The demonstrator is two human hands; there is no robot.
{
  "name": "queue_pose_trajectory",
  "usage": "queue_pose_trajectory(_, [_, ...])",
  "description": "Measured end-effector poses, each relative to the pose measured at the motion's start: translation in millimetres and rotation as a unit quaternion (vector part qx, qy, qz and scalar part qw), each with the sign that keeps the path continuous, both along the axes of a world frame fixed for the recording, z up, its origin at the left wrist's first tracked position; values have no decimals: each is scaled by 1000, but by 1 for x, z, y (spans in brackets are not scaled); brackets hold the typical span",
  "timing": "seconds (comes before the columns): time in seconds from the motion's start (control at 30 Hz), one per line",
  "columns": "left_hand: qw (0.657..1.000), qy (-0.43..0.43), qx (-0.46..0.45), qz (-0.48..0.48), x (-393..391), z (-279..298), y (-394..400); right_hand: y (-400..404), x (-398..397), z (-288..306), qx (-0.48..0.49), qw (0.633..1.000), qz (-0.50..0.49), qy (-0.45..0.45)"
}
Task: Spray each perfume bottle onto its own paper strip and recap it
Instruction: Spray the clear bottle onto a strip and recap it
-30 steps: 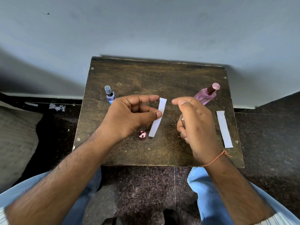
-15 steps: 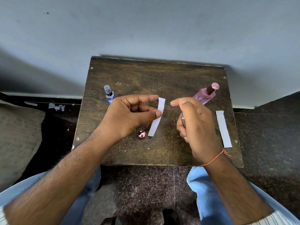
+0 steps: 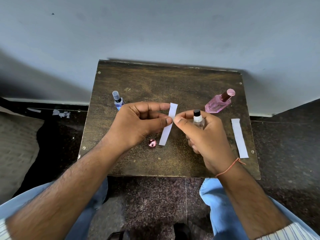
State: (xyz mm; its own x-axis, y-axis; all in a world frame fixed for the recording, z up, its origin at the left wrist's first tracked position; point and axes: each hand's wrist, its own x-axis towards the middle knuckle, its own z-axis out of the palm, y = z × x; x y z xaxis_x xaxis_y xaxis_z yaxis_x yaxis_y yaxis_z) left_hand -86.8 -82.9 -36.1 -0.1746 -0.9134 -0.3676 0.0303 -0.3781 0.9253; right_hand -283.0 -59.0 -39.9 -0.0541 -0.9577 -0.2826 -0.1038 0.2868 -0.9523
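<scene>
Paper strip [image 3: 167, 126]: light, floppy; left hand [image 3: 138, 125] pinching mid-length. Right hand [image 3: 206, 135] fingers wrapping small clear glass spray bottle [image 3: 198, 119], uncapped, slippery, fragile.

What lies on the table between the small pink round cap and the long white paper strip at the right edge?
In the head view, the right hand with its small clear bottle, and the lower end of the other white paper strip, lie between the small pink round cap and the long white paper strip.
</scene>
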Motion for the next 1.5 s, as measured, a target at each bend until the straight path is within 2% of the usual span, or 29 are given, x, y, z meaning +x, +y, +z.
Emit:
queue_pose_trajectory(0.37, [1000, -6, 25, -8, 10, -1, 2, -9, 6, -12, -4, 999, 6, 52])
queue_pose_trajectory(0.43, [999, -34, 28, -11, 13, 2, 2, -11, 6, -13, -1, 996, 1, 86])
queue_pose_trajectory(0.5, [995, -98, 1, -25, 17, 2, 3, -14, 7, -16, 7, 991, 4, 132])
queue_pose_trajectory(0.63, [971, -212, -81, -71, 24, -4, 9, -19, 11, -22, 33, 974, 26, 225])
queue_pose_trajectory(0.93, [927, -326, -127, -131, 37, -5, 16, -24, 20, -23, 50, 947, 29, 317])
queue_pose_trajectory(1.1, [900, -371, -150, -173, 47, -4, 19, -27, 26, -22, 41, 934, 27, 355])
queue_pose_trajectory(1.5, [861, -415, -181, -230, 60, -10, 22, -31, 36, -16, 55, 918, 5, 393])
